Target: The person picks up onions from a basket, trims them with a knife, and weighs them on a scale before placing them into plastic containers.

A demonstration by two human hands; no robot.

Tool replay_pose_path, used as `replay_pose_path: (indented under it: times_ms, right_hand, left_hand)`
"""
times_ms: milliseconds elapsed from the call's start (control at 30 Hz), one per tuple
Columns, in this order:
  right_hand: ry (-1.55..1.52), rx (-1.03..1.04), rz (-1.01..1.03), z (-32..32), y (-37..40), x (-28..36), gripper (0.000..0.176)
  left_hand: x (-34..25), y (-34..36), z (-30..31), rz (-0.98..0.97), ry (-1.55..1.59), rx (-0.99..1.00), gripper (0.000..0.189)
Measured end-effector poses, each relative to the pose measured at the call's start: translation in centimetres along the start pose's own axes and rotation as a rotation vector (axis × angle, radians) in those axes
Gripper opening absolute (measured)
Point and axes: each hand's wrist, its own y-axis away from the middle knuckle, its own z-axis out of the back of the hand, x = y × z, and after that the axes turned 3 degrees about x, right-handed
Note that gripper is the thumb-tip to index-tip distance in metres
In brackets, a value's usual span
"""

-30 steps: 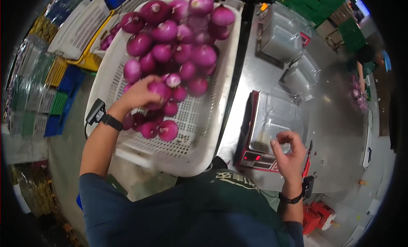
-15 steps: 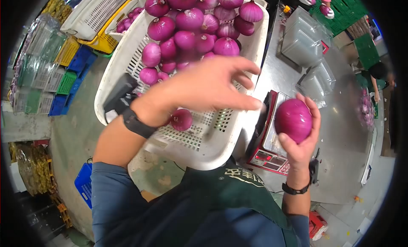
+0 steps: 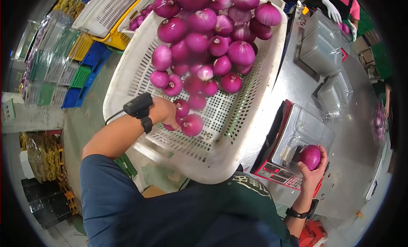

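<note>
My left hand (image 3: 166,112) is inside the white basket (image 3: 266,103), its fingers curled down round a red onion (image 3: 169,127) that is mostly hidden. Beside those fingers lie other onions, among them a larger one (image 3: 191,125). My right hand (image 3: 315,172) holds a red onion (image 3: 310,157) at the near right corner of a clear plastic tray (image 3: 299,130). The tray rests on a red and silver scale (image 3: 278,157). Several more onions (image 3: 202,20) are heaped at the far end of the basket.
Stacked clear trays (image 3: 321,52) stand on the metal table (image 3: 350,162). A co-worker's gloved hand (image 3: 331,9) is at the table's far end. Stacked crates (image 3: 80,77) stand at the left, and a red crate (image 3: 313,234) is at the lower right.
My left hand has gone from above the basket's right side down to its near left part. My right hand has lowered with its onion to the tray. The view has shifted.
</note>
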Motion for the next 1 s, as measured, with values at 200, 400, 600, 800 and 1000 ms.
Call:
replay_pose_path:
  times_ms: [200,400,600,800,1000]
  right_hand:
    - [0.054,0.009,-0.014,-0.2,-0.3,-0.1,0.087]
    - [0.503,0.043,0.317,0.2,-0.9,-1.3,0.076]
    - [-0.026,-0.171,0.179,4.8,0.1,-2.4,0.053]
    - [-0.538,-0.197,0.153,7.4,0.5,-2.5,0.043]
    - [-1.017,0.677,0.019,5.5,3.4,0.7,0.090]
  left_hand:
    - [-1.7,-3.0,-3.5,0.024,0.004,0.010,0.121]
    - [0.8,-0.4,-0.7,-0.180,0.425,-0.024,0.105]
    - [0.6,8.4,3.2,-0.749,1.712,-0.373,0.085]
    - [-8.6,18.3,5.1,-0.978,1.686,-0.756,0.098]
    - [-27.1,20.6,6.5,-1.276,1.218,-0.977,0.083]
